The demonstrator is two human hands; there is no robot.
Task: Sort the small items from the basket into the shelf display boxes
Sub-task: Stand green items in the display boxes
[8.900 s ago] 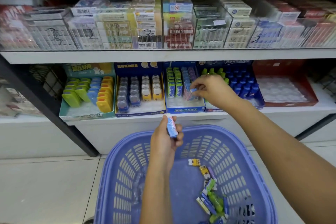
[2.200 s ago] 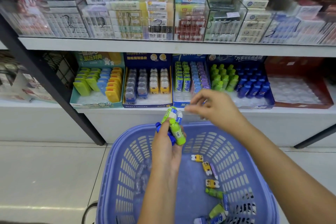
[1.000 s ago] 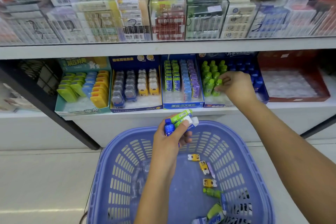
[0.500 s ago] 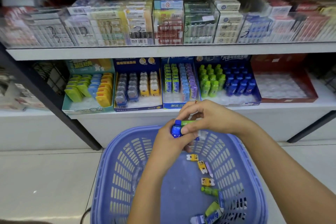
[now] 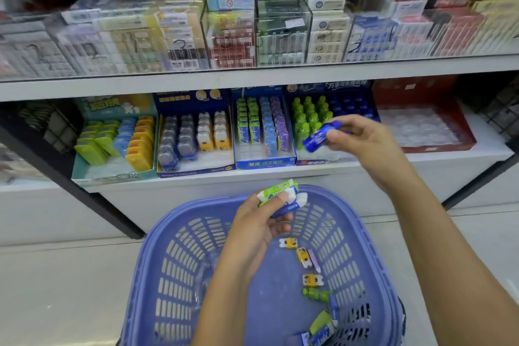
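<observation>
Blue and small, the bottle is pinched in the fingertips of our right hand. It is tilted in the air just in front of the bottle box, which has green rows on its left and blue rows on its right. We cannot tell whether it touches any of them.

Our left hand is lower, over the far rim of the basket. Its fingers curl round a few packs, a green one on top and a blue-and-white one beneath.

In the basket lie three yellow pieces, a loose green bottle and more packs at the near right.

On the shelf, left of the bottle box, stand the pack box, a dark blue box of grey and yellow pieces, and a teal box of coloured cases. A red box stands to its right.
</observation>
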